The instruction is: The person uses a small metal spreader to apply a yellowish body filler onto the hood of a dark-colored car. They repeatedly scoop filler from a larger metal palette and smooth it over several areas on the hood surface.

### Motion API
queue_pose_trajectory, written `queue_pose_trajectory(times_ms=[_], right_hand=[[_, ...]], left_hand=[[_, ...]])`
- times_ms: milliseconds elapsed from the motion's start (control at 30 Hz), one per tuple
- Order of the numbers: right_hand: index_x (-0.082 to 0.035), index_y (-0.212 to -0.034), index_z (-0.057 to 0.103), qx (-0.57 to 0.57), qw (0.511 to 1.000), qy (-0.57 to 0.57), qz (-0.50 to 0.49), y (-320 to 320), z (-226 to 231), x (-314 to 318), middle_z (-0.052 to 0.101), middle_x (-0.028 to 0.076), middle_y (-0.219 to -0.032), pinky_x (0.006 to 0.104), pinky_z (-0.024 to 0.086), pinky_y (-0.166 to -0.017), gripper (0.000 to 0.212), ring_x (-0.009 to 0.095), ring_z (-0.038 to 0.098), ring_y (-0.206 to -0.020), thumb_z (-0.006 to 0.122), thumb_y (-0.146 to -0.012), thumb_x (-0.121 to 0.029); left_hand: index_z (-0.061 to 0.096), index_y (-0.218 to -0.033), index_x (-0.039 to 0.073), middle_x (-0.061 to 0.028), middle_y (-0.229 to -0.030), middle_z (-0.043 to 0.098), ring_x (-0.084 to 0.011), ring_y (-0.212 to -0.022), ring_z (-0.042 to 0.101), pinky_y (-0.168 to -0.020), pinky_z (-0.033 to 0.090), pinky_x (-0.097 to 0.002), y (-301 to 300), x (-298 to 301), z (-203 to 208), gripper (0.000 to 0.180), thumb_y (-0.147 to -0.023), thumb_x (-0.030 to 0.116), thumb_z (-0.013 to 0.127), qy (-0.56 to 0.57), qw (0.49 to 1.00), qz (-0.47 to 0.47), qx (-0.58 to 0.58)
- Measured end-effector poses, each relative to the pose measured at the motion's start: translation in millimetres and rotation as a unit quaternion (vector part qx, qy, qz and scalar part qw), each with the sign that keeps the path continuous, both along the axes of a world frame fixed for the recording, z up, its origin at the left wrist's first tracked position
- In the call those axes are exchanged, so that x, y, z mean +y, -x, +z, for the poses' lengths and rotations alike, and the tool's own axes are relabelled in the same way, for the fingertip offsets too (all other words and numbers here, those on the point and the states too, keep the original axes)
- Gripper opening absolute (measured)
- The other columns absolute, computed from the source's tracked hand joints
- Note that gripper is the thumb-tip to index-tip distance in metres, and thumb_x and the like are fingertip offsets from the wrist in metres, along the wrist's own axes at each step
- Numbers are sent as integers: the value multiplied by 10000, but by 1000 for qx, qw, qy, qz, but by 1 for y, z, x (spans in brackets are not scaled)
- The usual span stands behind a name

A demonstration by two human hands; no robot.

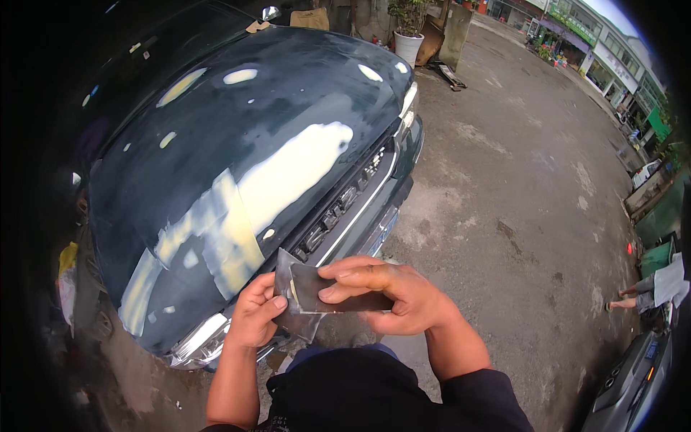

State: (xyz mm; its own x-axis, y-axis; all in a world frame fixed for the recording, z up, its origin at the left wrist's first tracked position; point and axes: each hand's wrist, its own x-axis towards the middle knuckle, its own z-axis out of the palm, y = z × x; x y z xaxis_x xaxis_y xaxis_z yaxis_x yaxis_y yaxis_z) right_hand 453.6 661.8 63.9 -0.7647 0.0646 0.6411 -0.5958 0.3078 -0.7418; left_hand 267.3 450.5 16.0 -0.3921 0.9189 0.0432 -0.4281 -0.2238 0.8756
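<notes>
My left hand (253, 315) pinches a thin grey plate (296, 325) between thumb and fingers, in front of the car's nose. From the other side my right hand (404, 297) grips a dark, flat rectangular putty scraper (311, 284), fingers spread along its upper face. The scraper's left end lies against the plate, and a small streak of pale putty (293, 289) shows where they meet. Beyond both hands is a dark car hood (288, 93), sanded dull. A long cream filler patch (288, 173) runs along its front part, with smaller filler spots scattered elsewhere.
The car's grille (338, 209) and headlight (201, 337) are close ahead. A white plant pot (408, 49) stands past the car. At the right edge are another person (651, 284) and a grey car (630, 385). Stained pavement (504, 216) stretches to the right.
</notes>
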Motion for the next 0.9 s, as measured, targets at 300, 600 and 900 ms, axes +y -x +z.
queue_pose_trajectory(times_ms=[300, 600, 900], right_hand=[[-3, -1446, 535, -203, 972, -37, -110, 0, -10, 22, 736, 115, -1282, 412, 439, -1124, 757, 286, 593, -1332, 575, -697, 105], [-97, -1347, 647, -34, 895, -300, -328, 24, 2, -17, 690, 32, -1319, 461, 430, -1045, 662, 278, 604, -1250, 659, -698, 38], [-36, -1374, 605, -184, 911, -271, -253, 73, -10, -5, 684, 113, -1314, 452, 437, -1089, 669, 340, 575, -1288, 614, -710, 50]], left_hand=[[509, -1413, -60, -167, -1309, 673, -220, -1194, 658, -1045, 518, -388, -8, 0, -1, 422, -1021, 52, 618, -29, 998, -59, 13], [403, -1496, -31, -138, -1373, 630, -165, -1255, 583, -1088, 442, -325, -17, 18, 11, 450, -1070, 46, 526, -1, 991, 128, 49], [545, -1391, -78, -107, -897, 738, -114, -699, 618, -679, 530, -274, 18, -10, 8, 379, -1042, 63, 587, 4, 752, 410, 516]])
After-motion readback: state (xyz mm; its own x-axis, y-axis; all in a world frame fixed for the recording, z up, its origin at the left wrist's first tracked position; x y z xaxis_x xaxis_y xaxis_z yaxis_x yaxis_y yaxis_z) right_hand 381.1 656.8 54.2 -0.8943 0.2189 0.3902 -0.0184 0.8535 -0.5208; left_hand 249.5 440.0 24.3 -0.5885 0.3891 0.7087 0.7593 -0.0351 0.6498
